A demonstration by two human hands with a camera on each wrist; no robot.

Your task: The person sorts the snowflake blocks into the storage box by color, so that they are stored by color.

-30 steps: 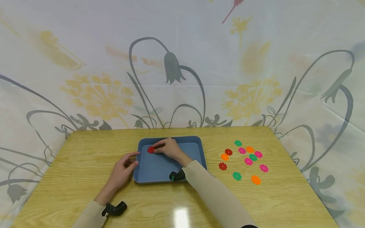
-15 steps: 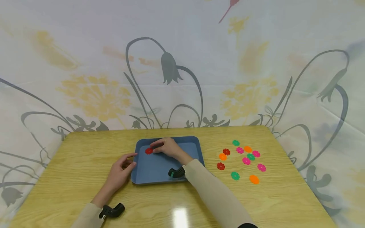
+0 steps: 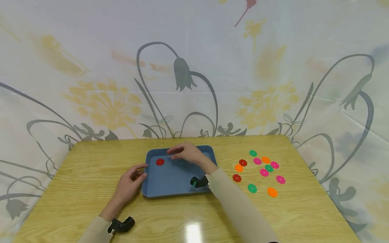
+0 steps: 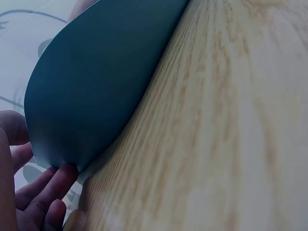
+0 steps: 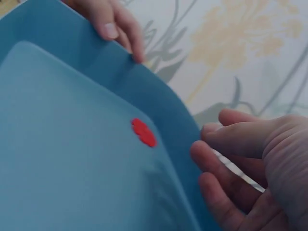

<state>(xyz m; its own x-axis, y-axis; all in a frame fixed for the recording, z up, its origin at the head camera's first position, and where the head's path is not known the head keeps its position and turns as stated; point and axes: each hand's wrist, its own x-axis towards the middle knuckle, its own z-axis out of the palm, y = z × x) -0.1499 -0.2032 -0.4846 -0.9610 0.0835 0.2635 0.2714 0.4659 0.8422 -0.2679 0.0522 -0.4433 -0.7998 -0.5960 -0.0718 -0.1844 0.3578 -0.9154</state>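
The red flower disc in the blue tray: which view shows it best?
The head view: the red flower disc lies whole on the blue tray floor, clear of both hands. The right wrist view shows it closer but skewed, near the tray's far wall. The left wrist view shows only the tray's outer wall, no disc.

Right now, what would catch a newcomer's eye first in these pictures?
A blue tray sits mid-table with one red flower disc lying alone inside it. The right hand hovers open above the tray, while the left hand touches its left edge. A bright scatter of flower discs lies to the right.
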